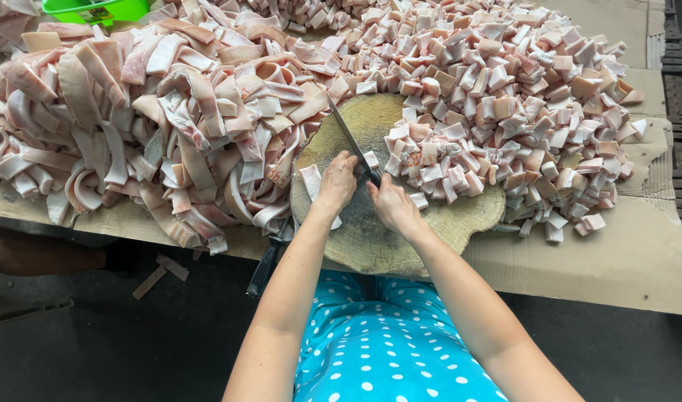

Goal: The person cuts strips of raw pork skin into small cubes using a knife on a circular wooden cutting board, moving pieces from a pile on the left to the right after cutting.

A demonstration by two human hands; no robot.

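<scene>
Hands at a round wooden chopping block (430,223) on the cardboard-covered bench (623,260): right hand (393,207), fingers closed round a long steel knife (350,140); left hand (338,180), fingers curled, pressing a pale pink strip of pork skin (311,181) onto the block.

The counter (638,260) is covered with brown cardboard. On it are set a round wooden chopping block (430,231), a heap of long pork skin strips (155,119), a heap of cut pieces (519,97) and a green tub (95,10).
</scene>
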